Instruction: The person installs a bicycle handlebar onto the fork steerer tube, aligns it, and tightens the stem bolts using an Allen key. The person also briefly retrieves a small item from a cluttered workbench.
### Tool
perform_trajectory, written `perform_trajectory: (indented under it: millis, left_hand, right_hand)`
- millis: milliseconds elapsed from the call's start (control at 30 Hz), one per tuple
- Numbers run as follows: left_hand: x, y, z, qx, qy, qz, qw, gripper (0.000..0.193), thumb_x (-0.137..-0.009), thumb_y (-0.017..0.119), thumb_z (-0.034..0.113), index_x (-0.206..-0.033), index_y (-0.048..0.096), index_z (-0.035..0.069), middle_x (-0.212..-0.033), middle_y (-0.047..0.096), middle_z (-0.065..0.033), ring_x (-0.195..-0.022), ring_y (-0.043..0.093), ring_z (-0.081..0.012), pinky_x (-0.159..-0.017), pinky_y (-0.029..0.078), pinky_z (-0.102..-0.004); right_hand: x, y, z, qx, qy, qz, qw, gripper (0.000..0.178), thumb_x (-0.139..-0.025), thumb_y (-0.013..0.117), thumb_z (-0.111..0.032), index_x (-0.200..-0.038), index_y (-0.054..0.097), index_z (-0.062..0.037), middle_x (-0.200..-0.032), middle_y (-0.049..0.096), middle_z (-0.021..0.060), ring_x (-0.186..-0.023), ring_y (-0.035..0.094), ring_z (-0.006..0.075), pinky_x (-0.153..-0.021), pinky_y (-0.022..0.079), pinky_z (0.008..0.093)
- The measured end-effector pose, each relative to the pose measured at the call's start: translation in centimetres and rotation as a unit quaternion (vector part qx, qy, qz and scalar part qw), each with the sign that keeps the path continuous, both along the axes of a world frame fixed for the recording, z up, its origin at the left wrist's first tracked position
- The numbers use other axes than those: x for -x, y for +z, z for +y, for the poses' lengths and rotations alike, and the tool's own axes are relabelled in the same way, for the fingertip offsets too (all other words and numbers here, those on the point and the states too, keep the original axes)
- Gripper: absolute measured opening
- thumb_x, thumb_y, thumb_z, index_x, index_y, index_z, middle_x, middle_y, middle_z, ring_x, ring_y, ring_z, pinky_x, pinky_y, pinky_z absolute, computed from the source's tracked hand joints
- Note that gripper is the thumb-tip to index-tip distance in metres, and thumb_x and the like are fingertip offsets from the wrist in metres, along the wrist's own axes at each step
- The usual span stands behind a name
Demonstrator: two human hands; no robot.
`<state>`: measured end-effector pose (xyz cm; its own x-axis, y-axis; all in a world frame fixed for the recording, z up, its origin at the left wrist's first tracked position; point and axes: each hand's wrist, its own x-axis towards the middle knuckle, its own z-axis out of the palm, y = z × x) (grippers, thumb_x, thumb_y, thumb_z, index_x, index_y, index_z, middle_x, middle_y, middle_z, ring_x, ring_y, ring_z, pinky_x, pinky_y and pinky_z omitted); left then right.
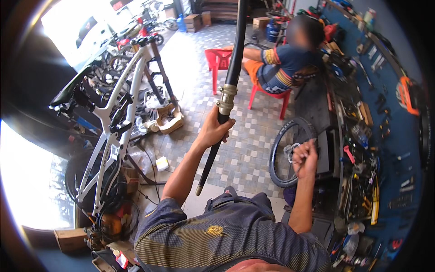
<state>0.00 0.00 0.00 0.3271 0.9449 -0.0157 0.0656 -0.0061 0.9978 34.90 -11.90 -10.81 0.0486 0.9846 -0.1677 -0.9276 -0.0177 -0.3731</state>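
My left hand [214, 128] is closed around a long black bar, which looks like a bicycle handlebar [234, 63], just below its metal clamp [226, 99]. The bar is upright in front of me; its top runs out of view and its lower end tapers to a pale tip. My right hand [305, 158] is raised on the right with its fingers curled, apart from the bar. Whether those fingers hold anything small is hidden. Behind that hand, a bicycle wheel [273, 164] leans by the workbench.
On the left stands a white bicycle frame [107, 111] with a dark fork, near a cardboard box [170, 121]. A co-worker [283, 63] sits on a red chair [284, 100] ahead. Tools crowd the workbench and the blue wall [398, 149] at right.
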Motion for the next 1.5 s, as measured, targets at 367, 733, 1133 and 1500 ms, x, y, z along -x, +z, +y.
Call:
perform_trajectory:
  millis: [367,733,1133,1500]
  left_hand:
    - [9.2,-4.6,11.8,0.052,0.118,0.022,0.991,0.04,-0.093,0.072,0.012,-0.122,0.045,0.004,-0.077,0.058,-0.0044,-0.054,0.059,-0.0127,-0.044,0.05,-0.0293]
    - [9.6,-5.3,31.9,0.05,0.212,0.03,0.975,0.034,-0.092,0.072,0.011,-0.113,0.047,0.004,-0.071,0.057,-0.0034,-0.048,0.055,-0.0118,-0.042,0.047,-0.0283]
    - [8.7,-6.4,39.8,0.088,0.207,-0.019,0.974,0.038,-0.092,0.068,0.004,-0.126,0.051,0.002,-0.071,0.055,-0.0015,-0.046,0.053,-0.0107,-0.04,0.043,-0.0269]
    - [4.0,-7.0,36.5,0.052,-0.039,-0.101,0.993,0.022,-0.092,0.069,0.007,-0.11,0.058,-0.001,-0.107,0.07,-0.0188,-0.092,0.07,-0.0246,-0.069,0.06,-0.037]
  right_hand:
    - [13.3,-6.6,21.8,0.118,0.229,-0.066,0.964,0.036,-0.099,0.044,0.001,-0.133,0.054,-0.0012,-0.123,0.067,0.0195,-0.101,0.069,0.0245,-0.084,0.059,0.0338]
    - [18.6,0.3,47.2,-0.139,0.377,-0.27,0.875,0.021,-0.108,0.047,-0.008,-0.123,0.061,-0.0052,-0.101,0.066,0.0039,-0.059,0.045,0.0055,-0.054,0.036,0.0193]
    - [18.8,4.4,53.3,-0.255,-0.033,-0.886,0.387,0.019,-0.091,0.06,-0.008,-0.109,0.067,-0.0114,-0.093,0.06,0.0069,-0.083,0.069,0.0246,-0.068,0.059,0.0382]
    - [16.4,3.9,39.7,-0.058,0.04,-0.868,0.492,0.022,-0.091,0.059,-0.013,-0.11,0.067,-0.0079,-0.102,0.067,0.0178,-0.089,0.071,0.039,-0.078,0.058,0.0496]
